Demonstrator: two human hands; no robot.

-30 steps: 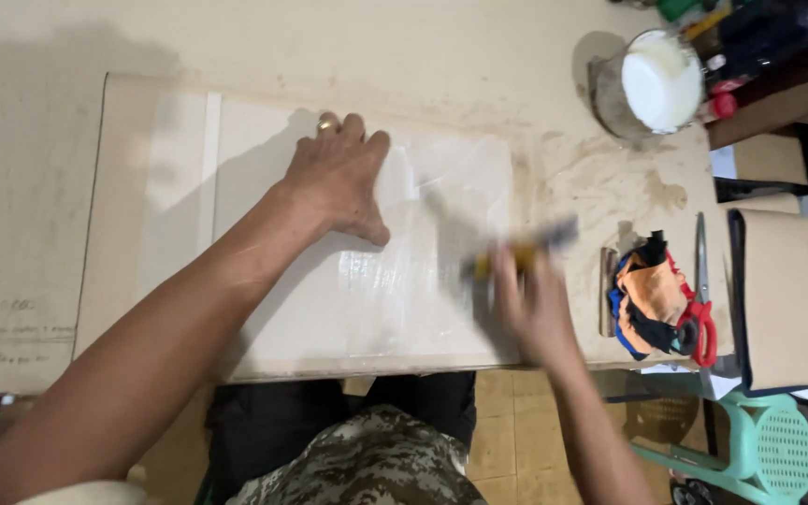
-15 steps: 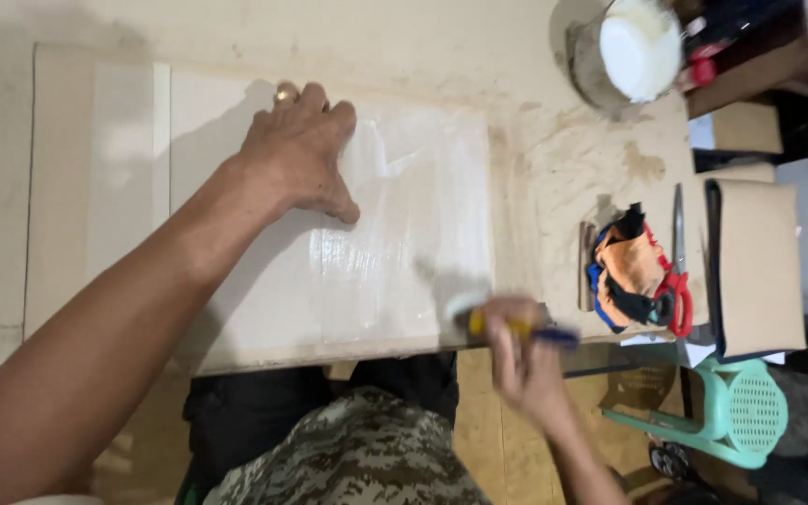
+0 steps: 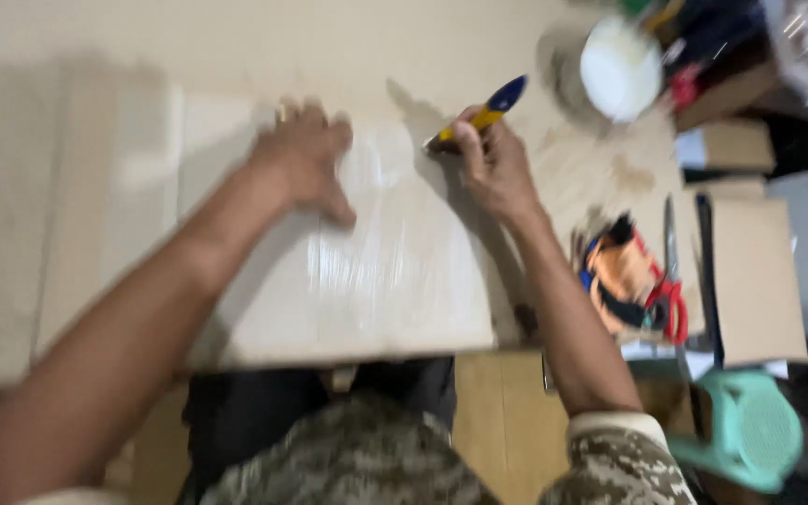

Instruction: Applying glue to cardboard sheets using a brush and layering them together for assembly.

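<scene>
A large pale sheet of board [image 3: 395,290], glossy as if wrapped in clear film, lies flat on the worktable [image 3: 189,47]. My left hand [image 3: 306,159] presses flat on the sheet near its far edge, fingers spread. My right hand [image 3: 493,164] grips a yellow and blue utility knife [image 3: 479,114] at the sheet's far right corner, its tip pointing down-left onto the sheet. The frame is motion-blurred.
A white round lid or bowl [image 3: 619,67] sits at the back right. Red-handled scissors [image 3: 670,290] and an orange and blue bundle [image 3: 621,279] lie right of the sheet, beside a brown cardboard piece [image 3: 755,281]. A green plastic stool [image 3: 750,430] stands below the table edge.
My right hand with the knife has moved from the near edge of the sheet up to its far right corner. The left hand stays pressed on the sheet.
</scene>
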